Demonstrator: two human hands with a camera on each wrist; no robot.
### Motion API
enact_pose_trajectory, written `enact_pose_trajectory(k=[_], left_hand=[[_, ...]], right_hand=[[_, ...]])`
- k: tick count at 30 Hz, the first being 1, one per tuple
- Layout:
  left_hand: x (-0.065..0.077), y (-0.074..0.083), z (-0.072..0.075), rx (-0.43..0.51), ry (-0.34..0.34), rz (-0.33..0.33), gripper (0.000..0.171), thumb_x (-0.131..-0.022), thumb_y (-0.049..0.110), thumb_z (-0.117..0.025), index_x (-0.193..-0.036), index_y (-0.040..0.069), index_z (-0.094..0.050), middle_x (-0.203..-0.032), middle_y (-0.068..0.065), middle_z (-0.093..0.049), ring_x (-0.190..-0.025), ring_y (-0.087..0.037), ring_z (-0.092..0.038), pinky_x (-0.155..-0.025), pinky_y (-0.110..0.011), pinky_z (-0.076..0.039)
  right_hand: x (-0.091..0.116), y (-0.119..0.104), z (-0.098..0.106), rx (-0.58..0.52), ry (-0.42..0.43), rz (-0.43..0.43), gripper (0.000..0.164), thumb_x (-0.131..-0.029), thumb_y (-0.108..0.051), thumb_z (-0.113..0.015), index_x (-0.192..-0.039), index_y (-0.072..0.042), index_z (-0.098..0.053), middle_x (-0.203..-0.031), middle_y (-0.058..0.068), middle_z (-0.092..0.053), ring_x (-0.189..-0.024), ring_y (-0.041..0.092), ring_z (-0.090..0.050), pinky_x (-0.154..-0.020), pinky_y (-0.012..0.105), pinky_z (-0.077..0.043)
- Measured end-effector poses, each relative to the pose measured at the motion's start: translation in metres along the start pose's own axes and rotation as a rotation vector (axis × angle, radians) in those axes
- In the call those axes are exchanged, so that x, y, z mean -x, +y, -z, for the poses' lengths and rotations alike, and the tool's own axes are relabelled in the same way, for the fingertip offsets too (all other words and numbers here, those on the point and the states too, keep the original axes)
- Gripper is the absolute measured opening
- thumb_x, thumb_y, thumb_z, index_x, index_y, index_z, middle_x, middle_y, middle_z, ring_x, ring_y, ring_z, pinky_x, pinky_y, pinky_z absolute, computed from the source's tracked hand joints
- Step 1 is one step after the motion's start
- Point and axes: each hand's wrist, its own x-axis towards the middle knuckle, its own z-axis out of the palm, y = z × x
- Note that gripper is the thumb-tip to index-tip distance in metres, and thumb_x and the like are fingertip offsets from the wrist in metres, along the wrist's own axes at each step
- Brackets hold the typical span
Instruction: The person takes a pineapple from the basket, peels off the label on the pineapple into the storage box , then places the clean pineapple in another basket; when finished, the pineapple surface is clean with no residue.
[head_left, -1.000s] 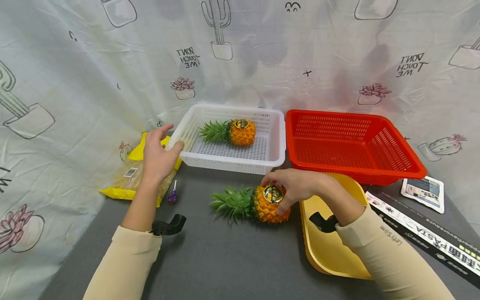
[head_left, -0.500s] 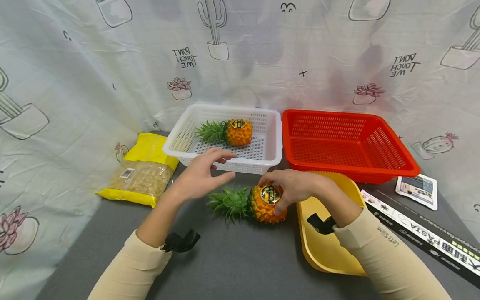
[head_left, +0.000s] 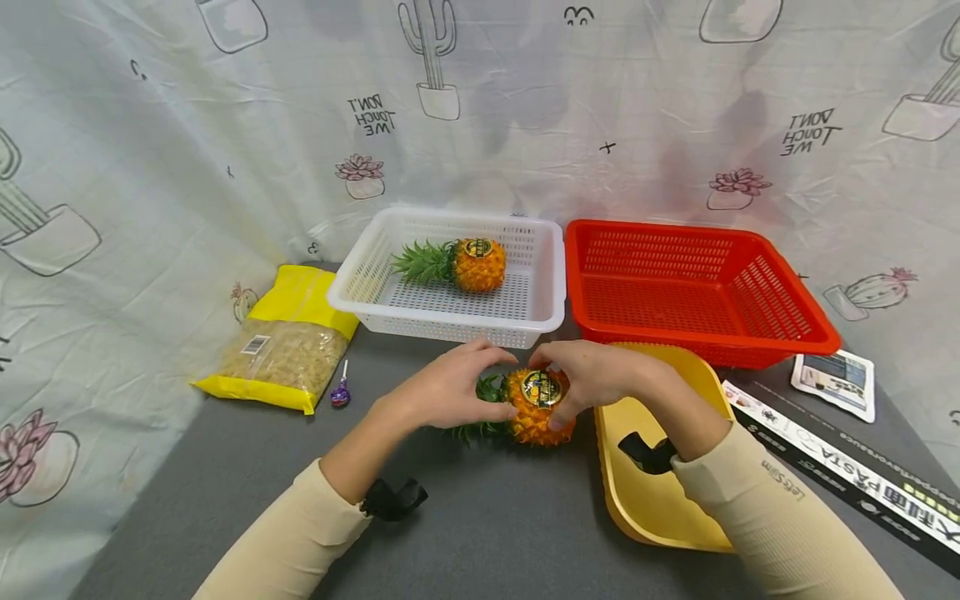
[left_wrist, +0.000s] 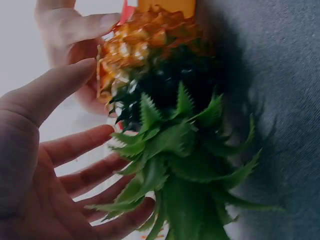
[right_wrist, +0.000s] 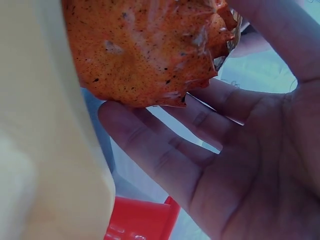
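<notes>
Pineapple [head_left: 531,417], bright orange with a green crown, lies on its side on the grey table [head_left: 495,533] in the head view, its round black-and-gold label [head_left: 542,389] facing up. My right hand [head_left: 596,375] holds its body, thumb on the near side and fingers on the far one; my left hand [head_left: 457,387] arches over the crown, thumb and fingers apart. Just right of the fruit stands a yellow tub [head_left: 656,504] (a second pineapple [head_left: 480,267] lies in the white basket [head_left: 450,323] behind).

From my left wrist, the leaves show saw-toothed edges, and a dark green collar meets the knobbly, shiny body. My left fingers are spread beside the crown; how firmly they touch, I cannot tell.

From my right wrist, the orange skin is speckled with dark dots, and my gently bent fingers lie against it, near the tub's wall.
</notes>
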Motion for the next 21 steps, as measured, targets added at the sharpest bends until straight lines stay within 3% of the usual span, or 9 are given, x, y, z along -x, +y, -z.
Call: enact_pose_trajectory(k=[8, 11, 17, 21], left_hand=[[-0.004, 0.002, -0.009, -0.037, -0.002, 0.000, 0.063, -0.087, 0.040, -0.082, -0.140, 0.014, -0.061, -0.134, -0.004, -0.061, -0.124, -0.024, -0.060, -0.106, -0.045, -0.049], [-0.005, 0.002, -0.011, -0.044, 0.003, -0.002, 0.062, -0.086, 0.038, -0.083, -0.139, 0.014, -0.061, -0.132, -0.003, -0.062, -0.123, -0.022, -0.061, -0.106, -0.044, -0.050], [-0.008, 0.005, -0.011, -0.065, 0.006, 0.008, 0.061, -0.085, 0.037, -0.085, -0.136, 0.015, -0.061, -0.129, -0.002, -0.063, -0.121, -0.021, -0.062, -0.105, -0.042, -0.050], [-0.009, 0.006, -0.011, -0.077, -0.001, 0.018, 0.061, -0.084, 0.037, -0.086, -0.135, 0.015, -0.062, -0.128, -0.002, -0.064, -0.121, -0.021, -0.062, -0.105, -0.041, -0.050]], right_hand=[[0.005, 0.004, 0.000, -0.040, 0.034, 0.020, 0.067, -0.081, -0.035, -0.088, -0.135, -0.008, -0.058, -0.124, 0.004, -0.065, -0.110, 0.022, -0.061, -0.094, 0.039, -0.056], [0.009, 0.007, 0.002, -0.093, 0.063, 0.019, 0.055, -0.087, -0.037, -0.082, -0.131, -0.010, -0.062, -0.121, 0.005, -0.067, -0.108, 0.023, -0.062, -0.088, 0.036, -0.058], [0.009, 0.011, 0.004, -0.134, 0.151, 0.053, 0.018, -0.096, -0.025, -0.073, -0.108, -0.012, -0.072, -0.098, 0.003, -0.072, -0.079, 0.019, -0.065, -0.070, 0.032, -0.057], [0.007, 0.011, 0.001, -0.141, 0.182, 0.049, 0.010, -0.095, -0.021, -0.074, -0.101, -0.013, -0.071, -0.094, 0.001, -0.071, -0.080, 0.018, -0.065, -0.068, 0.032, -0.057]])
